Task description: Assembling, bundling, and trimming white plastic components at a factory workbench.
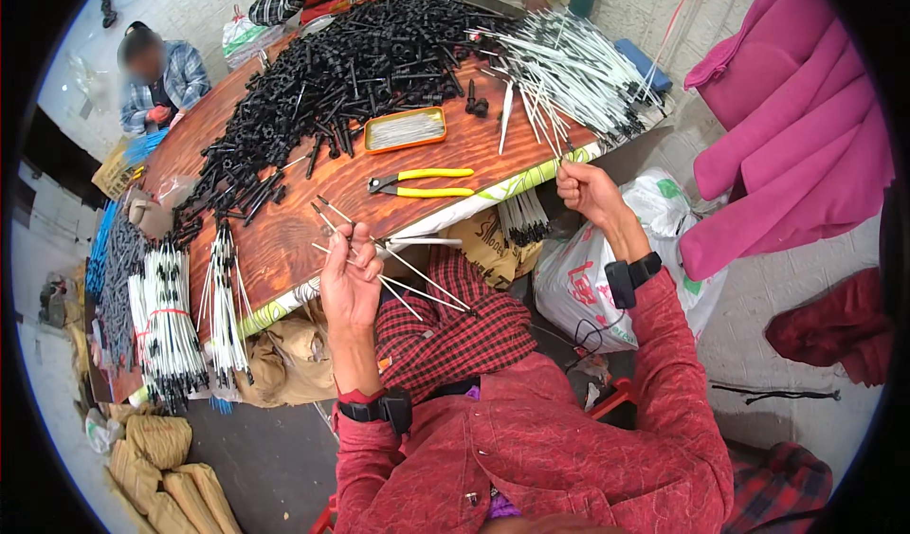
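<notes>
Several thin white sticks with black ends [428, 285] fan out from my left hand [349, 283], whose fingers are closed on them in front of the table's near edge. My right hand [590, 193] is raised further right, fingers pinched on the ends of a few thin white sticks [547, 134] that slant up toward the large pile of white sticks [580, 65]. Between my hands, on the wooden table, lie pliers with yellow handles [434, 173]. Behind them sits a small orange-yellow tray [408, 145] filled with thin pale pins.
A wide heap of black plastic parts [332, 70] covers the table's middle. Tied bundles of white sticks [169, 321] hang over its left edge. A white plastic bag [578, 283] stands below my right arm, near pink cloth [796, 117]. Two other people sit across the table.
</notes>
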Demonstrator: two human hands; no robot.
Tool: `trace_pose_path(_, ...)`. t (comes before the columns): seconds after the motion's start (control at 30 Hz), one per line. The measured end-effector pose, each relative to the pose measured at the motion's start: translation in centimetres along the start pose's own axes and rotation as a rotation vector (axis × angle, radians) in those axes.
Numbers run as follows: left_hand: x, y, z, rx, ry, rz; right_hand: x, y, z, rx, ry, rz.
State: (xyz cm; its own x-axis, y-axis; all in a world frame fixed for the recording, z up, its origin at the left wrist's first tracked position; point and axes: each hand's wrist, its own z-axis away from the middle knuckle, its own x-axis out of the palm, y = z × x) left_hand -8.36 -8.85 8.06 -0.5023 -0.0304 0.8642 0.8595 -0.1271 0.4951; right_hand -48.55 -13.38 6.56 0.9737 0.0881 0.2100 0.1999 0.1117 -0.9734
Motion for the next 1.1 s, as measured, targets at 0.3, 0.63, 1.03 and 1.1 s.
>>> trace_pose_path(0.3,-1.0,-0.4,-0.3,-0.054,-0.032,0.087,6.8,-1.3,6.8,0.240,-0.458,-0.944)
trace_pose_path(0.63,-0.7,-1.2,-0.5,-0.065,0.007,0.046,6.9,0.2,7.7,-0.129,-0.099,0.336)
trace_pose_path(1.03,1.8,4.0,0.2,0.210,0.001,-0.414,6.0,-1.0,3.4,-0.695,0.078,0.950)
trace_pose_path(1.1,3.7,2.9,-0.1,0.226,0.017,-0.422,8.3,-1.5,3.6,-0.912,0.167,1.066)
